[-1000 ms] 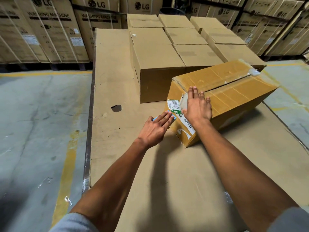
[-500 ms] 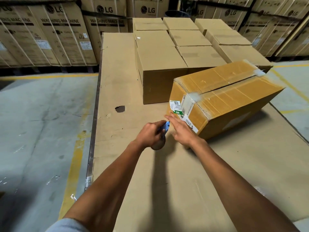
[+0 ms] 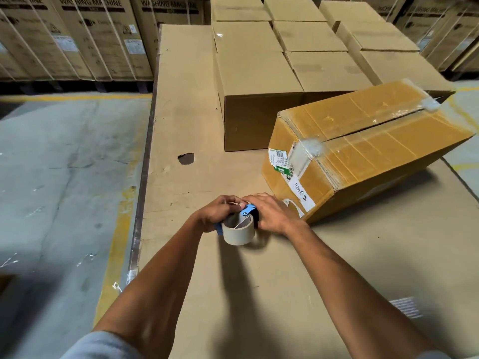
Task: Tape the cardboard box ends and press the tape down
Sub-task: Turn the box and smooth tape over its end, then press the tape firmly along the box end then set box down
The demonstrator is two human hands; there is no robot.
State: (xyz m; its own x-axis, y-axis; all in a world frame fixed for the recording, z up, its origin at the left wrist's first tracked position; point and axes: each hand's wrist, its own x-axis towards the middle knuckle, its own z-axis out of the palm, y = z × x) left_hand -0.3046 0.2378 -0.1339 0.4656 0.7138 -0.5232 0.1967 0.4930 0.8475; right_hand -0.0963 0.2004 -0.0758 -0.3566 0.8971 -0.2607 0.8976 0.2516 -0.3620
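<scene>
Cardboard box [image 3: 363,156] beside, seemingly untouched.

Both bare forearms reached forward and converged at the centre, grey sleeves pushed up near the elbows. The left hand [image 3: 216,212] was curled in a closed grip, knuckles up, while the right hand [image 3: 272,212] lay just beside it, fingers bent inward and touching the left fingertips

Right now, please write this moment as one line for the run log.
left hand: grips tape dispenser | right hand: on dispenser's blue head | taped box: untouched, beside hands | phase: readying tape
</scene>
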